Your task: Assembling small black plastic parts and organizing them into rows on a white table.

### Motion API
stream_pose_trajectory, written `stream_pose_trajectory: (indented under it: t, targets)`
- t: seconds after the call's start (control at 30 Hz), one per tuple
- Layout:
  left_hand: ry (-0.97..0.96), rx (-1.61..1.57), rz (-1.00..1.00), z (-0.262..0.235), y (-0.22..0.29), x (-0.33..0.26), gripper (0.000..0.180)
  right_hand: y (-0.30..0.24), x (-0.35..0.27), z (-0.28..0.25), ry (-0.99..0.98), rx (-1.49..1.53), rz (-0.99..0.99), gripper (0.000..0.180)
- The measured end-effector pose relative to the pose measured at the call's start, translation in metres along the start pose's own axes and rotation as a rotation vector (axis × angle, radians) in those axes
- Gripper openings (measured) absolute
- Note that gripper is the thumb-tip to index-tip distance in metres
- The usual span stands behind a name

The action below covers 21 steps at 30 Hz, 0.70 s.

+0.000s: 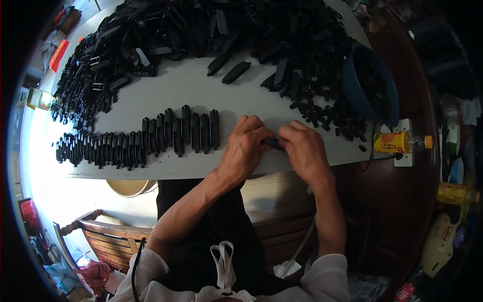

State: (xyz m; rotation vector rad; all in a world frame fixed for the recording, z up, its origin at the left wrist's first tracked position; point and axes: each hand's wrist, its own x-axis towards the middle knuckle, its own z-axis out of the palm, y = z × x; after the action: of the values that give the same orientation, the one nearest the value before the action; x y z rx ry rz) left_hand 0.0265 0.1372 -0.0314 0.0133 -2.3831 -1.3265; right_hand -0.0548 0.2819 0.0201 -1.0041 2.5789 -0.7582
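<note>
Between my two hands, just above the table's near edge, is a small black plastic part (272, 143). My left hand (245, 143) has its fingers closed on one end of it. The fingers of my right hand (303, 148) pinch the other end. Much of the part is hidden by the fingers, so its full shape does not show. Left of my left hand stands a row of similar slim black plastic pieces (205, 132), packed side by side. The row runs left along the near edge of the white table (176, 90).
A big heap of loose black parts (191, 30) covers the far side. Two longer pieces (235, 72) lie in front of it. On the right stand a blue bowl (347, 75) of small black parts and a yellow-labelled bottle (397, 142). A wooden bench (108, 236) is below.
</note>
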Motion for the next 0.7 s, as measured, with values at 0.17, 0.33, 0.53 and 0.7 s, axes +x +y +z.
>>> stream_pose_trajectory:
  t: [0.17,0.33,0.53,0.7]
  targets:
    - [-0.010,-0.030,-0.029,-0.004,0.005,0.000,0.024,-0.007,0.001,0.004,-0.058,-0.319,-0.138,0.004]
    - [-0.006,0.002,0.012,-0.003,0.000,-0.001,0.025,-0.012,-0.004,0.010,0.037,-0.378,-0.160,0.002]
    - [-0.002,-0.022,0.011,-0.003,0.004,-0.001,0.026,0.046,-0.012,-0.003,0.410,-0.053,0.130,0.017]
    - [-0.011,0.011,0.024,-0.006,0.001,-0.003,0.028,0.059,-0.001,-0.001,0.436,-0.321,0.141,0.016]
